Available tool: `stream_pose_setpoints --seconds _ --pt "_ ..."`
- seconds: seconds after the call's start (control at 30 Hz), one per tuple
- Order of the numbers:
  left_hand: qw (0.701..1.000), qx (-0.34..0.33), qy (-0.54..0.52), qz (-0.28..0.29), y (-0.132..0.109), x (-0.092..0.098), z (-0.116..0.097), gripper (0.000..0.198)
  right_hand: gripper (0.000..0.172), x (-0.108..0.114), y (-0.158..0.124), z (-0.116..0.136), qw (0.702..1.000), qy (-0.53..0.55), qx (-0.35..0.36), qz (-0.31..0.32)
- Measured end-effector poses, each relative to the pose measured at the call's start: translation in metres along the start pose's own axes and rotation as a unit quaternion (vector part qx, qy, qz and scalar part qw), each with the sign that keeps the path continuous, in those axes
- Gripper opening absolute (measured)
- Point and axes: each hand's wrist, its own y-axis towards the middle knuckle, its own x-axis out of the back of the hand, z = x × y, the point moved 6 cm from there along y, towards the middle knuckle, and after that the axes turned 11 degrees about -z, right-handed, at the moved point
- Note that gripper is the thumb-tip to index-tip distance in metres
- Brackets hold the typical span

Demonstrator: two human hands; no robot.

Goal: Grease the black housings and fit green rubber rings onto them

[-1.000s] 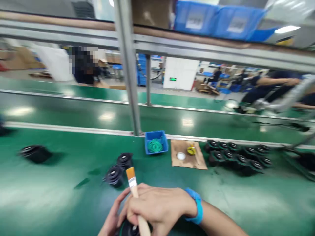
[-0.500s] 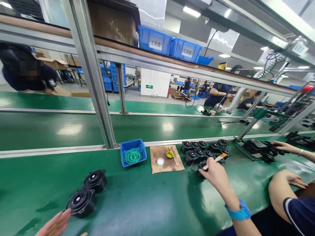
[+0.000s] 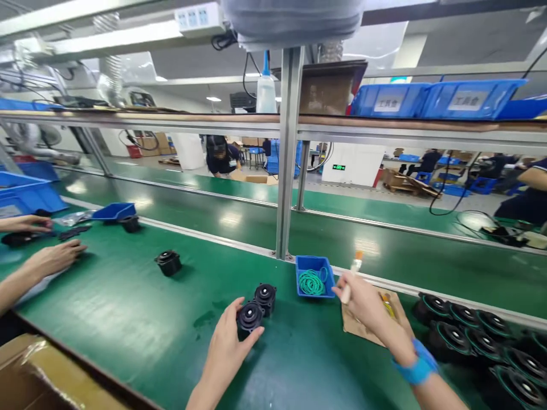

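My left hand (image 3: 226, 347) is curled round a black round housing (image 3: 250, 316), its fingers at the far left side and its thumb at the near side. A second black housing (image 3: 265, 295) stands right behind that one, close against it. My right hand (image 3: 361, 299) grips a small paintbrush (image 3: 347, 291) by its pale handle, bristles pointing up. That hand is above a piece of brown cardboard (image 3: 358, 329) and beside a blue bin (image 3: 314, 262) of green rubber rings (image 3: 311, 282). A yellow-rimmed pot (image 3: 388, 306) on the cardboard is partly hidden by my right forearm.
Several black housings with green rings (image 3: 482, 341) stand in rows at the right. Another housing (image 3: 168, 262) sits alone at left centre. A co-worker's hands (image 3: 53, 259) handle dark parts at the far left. A metal post (image 3: 288, 171) rises behind the bin.
The view has swung left. My left hand has moved onto the nearer of two housings. My right hand has left the rows of housings and come over the cardboard, still holding the paintbrush.
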Motion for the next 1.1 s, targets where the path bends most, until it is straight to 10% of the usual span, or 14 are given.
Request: stream_pose_setpoints --seconds 0.13,0.27,0.57,0.77,0.93,1.1 --pt "0.999 0.035 -0.029 0.01 -0.012 0.006 -0.003 0.058 0.035 -0.078 0.041 0.023 0.995 -0.017 0.014 0.097" --pt "0.995 0.061 -0.084 0.013 -0.023 0.013 -0.005 0.062 0.039 -0.103 0.041 0.02 0.992 -0.03 -0.013 0.123" --pt "0.982 0.088 -0.165 0.032 -0.044 0.005 -0.01 0.071 0.028 -0.044 0.034 0.048 0.995 0.078 -0.046 0.039" --pt "0.985 0.001 -0.152 0.079 -0.053 -0.006 -0.009 0.076 0.031 -0.056 -0.004 0.135 0.931 0.311 -0.037 0.185" --pt "0.982 -0.117 -0.134 0.065 -0.054 -0.005 -0.009 0.07 0.035 -0.055 -0.025 0.129 0.904 0.384 -0.093 0.161" --pt "0.983 -0.152 -0.097 0.036 -0.055 -0.01 -0.007 0.059 0.049 -0.04 -0.052 0.13 0.923 0.371 0.056 0.088"
